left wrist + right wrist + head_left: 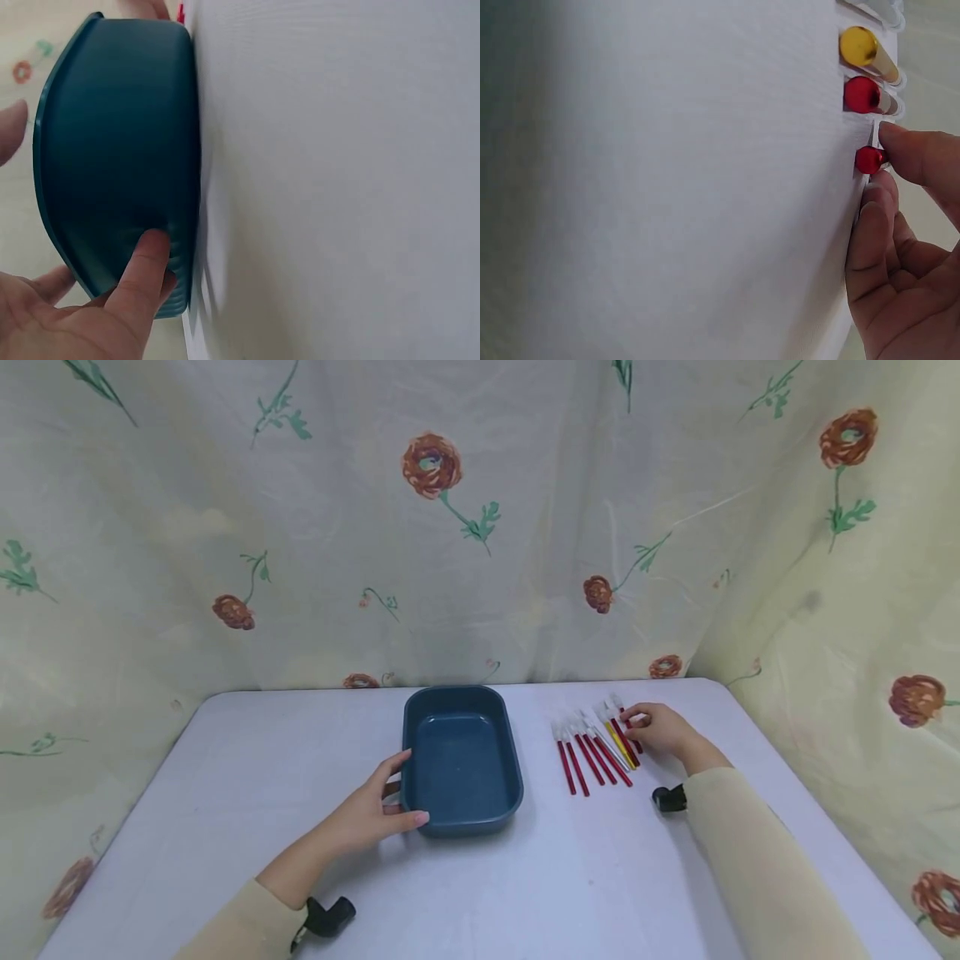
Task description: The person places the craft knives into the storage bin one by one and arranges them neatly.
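A dark blue rectangular tray (461,768) sits mid-table. My left hand (367,814) holds its near left corner, thumb at the near side and fingers spread along the left side. In the left wrist view, one fingertip presses the tray's outer wall (120,135). To the right lies a row of several slim sticks (573,768), mostly red with whitish or clear far ends; one is yellow (621,745) and one silvery. At the row's right end my right hand (660,731) pinches a red stick (868,160) between thumb and fingers, low over the table.
The white table (300,760) ends at a back edge close behind the tray and sticks. A flowered curtain (525,527) hangs behind it and along both sides. Black wrist cameras (330,917) sit under both sleeves, near the tabletop.
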`<state>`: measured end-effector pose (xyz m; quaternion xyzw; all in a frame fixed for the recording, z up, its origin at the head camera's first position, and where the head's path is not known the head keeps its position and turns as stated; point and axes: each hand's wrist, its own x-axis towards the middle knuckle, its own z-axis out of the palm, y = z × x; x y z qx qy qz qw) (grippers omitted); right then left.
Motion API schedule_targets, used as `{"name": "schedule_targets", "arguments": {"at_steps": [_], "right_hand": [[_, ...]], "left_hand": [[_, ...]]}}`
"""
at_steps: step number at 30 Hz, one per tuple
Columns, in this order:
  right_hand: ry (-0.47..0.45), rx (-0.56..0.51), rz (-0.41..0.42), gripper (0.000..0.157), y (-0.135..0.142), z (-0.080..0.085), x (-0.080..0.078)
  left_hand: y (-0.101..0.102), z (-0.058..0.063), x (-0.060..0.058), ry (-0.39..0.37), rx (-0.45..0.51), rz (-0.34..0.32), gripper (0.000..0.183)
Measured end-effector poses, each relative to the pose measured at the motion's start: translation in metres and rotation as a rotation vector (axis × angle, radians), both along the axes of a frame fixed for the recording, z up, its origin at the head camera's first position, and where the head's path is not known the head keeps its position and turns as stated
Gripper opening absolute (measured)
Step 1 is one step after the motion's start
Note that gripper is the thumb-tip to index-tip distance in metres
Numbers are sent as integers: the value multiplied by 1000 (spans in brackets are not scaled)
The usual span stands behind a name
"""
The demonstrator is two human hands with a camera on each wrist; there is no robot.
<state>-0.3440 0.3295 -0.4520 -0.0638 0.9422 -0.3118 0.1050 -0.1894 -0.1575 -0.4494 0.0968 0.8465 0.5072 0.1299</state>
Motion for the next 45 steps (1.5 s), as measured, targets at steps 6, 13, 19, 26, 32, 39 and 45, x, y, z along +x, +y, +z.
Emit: {"name": "schedule_targets", "arguments": {"at_steps": [6, 13, 19, 26, 32, 39, 45], "right_hand": [[9, 34, -14, 32, 3, 0, -3], [12, -19, -27, 36, 5, -3, 1], [17, -40, -71, 37, 5, -5, 7], [-15, -83, -107, 40, 8, -2, 16], [-21, -129, -112, 43, 9, 2, 22], [-3, -156, -120, 45, 9, 7, 27], [-9, -193, -129, 46, 7, 15, 33]], "left_hand": [[2, 0, 1, -13, -18, 29, 102], [1, -1, 0, -21, -9, 35, 101], [1, -4, -1, -28, 1, 39, 102], [1, -2, 0, -25, 10, 36, 104], [0, -2, 0, -18, 9, 28, 103], [0, -2, 0, -14, -3, 32, 103], [0, -2, 0, -12, 0, 31, 104]]}}
